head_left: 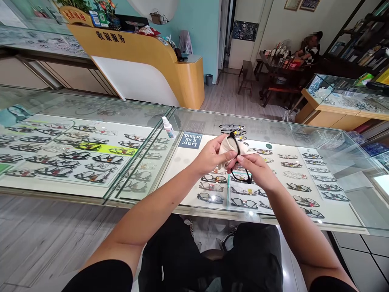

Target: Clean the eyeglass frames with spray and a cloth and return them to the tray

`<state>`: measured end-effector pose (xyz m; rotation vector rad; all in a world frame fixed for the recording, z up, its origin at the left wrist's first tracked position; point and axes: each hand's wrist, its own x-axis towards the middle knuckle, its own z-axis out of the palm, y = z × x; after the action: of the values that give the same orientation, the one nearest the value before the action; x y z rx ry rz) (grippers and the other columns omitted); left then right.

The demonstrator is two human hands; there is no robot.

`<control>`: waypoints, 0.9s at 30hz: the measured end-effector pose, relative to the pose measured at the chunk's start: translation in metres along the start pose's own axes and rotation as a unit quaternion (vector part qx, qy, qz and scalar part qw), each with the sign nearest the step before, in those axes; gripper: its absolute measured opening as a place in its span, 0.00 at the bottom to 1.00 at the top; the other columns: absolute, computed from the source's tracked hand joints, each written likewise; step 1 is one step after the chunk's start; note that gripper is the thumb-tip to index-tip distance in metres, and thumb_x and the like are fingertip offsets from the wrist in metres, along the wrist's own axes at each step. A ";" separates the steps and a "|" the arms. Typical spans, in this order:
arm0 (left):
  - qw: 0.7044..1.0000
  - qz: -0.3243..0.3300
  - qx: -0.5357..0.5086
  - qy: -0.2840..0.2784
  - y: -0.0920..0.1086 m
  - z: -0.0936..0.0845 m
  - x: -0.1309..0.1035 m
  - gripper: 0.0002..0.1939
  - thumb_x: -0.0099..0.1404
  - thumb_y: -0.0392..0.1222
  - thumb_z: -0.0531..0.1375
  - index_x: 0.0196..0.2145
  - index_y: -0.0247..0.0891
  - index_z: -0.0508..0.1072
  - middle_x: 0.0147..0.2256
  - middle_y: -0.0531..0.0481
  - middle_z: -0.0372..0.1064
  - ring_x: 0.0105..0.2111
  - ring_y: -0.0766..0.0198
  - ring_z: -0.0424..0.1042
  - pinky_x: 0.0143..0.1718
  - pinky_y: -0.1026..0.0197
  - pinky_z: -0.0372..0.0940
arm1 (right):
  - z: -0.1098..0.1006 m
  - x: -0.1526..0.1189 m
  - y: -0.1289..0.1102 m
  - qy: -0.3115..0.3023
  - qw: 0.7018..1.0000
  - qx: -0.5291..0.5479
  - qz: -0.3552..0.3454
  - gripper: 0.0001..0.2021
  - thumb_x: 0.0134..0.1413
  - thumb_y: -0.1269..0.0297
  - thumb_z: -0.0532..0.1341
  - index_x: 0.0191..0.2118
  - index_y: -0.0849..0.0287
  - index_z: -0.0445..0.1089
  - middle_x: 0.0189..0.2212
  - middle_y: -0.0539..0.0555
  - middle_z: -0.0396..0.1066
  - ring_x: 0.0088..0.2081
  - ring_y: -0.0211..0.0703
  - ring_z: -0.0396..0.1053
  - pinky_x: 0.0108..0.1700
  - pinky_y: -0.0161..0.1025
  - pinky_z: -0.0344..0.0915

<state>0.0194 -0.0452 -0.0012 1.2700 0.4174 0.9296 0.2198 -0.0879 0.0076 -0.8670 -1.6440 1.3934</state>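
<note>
Head view: my two hands are out in front of me, close together over the glass counter. My left hand is closed on a pale cloth, bunched up, with the thumb pressing on it. My right hand pinches a pair of black glasses between finger and thumb, near the middle of the frame. The glasses are up in the air between my hands, turned so one lens hangs low and the other is up by the cloth.

I think I am at the wiping part — the cloth looks folded round the top lens, but my fingers hide some of it, so I can't tell if both sides are covered. To me, the next move calls for a soft rub with the left thumb while the right hand keeps the frame still. The low lens is not in the cloth, so doing that one would need the glasses turned.

A small white bottle is on the counter to my left, near a blue card. Lots more glasses lie in rows under the glass.
</note>
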 end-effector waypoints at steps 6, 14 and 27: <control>0.998 0.011 -0.001 0.063 -0.008 0.007 0.002 0.25 0.68 0.64 0.70 0.40 0.40 0.70 0.18 0.57 0.70 0.14 0.66 0.69 0.16 0.66 0.63 | 0.005 0.000 0.008 -0.010 1.000 -0.008 0.008 0.24 0.73 0.42 0.62 0.42 0.56 0.86 0.35 0.55 0.82 0.42 0.49 0.77 0.52 0.45 0.72; 0.999 -0.001 -0.014 0.042 -0.003 -0.003 0.003 0.26 0.66 0.62 0.72 0.41 0.38 0.70 0.26 0.52 0.76 0.21 0.64 0.76 0.23 0.65 0.71 | -0.001 0.001 -0.006 0.021 1.000 -0.012 -0.004 0.24 0.71 0.42 0.63 0.37 0.58 0.85 0.32 0.55 0.82 0.38 0.48 0.78 0.49 0.44 0.73; 0.997 -0.001 -0.026 0.071 -0.007 0.010 0.004 0.27 0.70 0.68 0.66 0.39 0.40 0.68 0.17 0.56 0.69 0.12 0.65 0.67 0.16 0.64 0.65 | 0.006 0.001 0.006 -0.001 1.000 -0.024 -0.010 0.25 0.72 0.41 0.62 0.39 0.57 0.85 0.33 0.54 0.81 0.39 0.46 0.76 0.50 0.42 0.70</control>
<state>0.0315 -0.0487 -0.0039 1.1603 0.5032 1.0257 0.2137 -0.0891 0.0014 -0.8742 -1.6902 1.3454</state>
